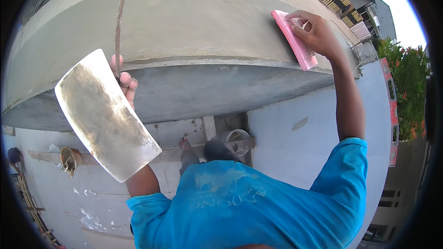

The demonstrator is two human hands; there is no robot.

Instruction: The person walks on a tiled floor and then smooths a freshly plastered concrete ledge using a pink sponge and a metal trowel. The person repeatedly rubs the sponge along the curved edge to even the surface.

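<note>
My left hand (127,83) grips a large rectangular steel trowel (106,115) from behind; its pale, smeared plate faces up and hides most of the hand. A thin rusty rod (119,23) runs upward beside those fingertips; I cannot tell whether they touch it. My right hand (314,34) is closed on a pink float (294,41), which lies on the smooth grey cement top (194,23) of a ledge, near its front edge at the right.
Below the ledge's face (207,90), my feet stand by a plank (41,157) with buckets (70,159) at the left and middle. A pale wall (300,157) is at the right, with a red level (393,152) and leafy plants (410,101) beyond.
</note>
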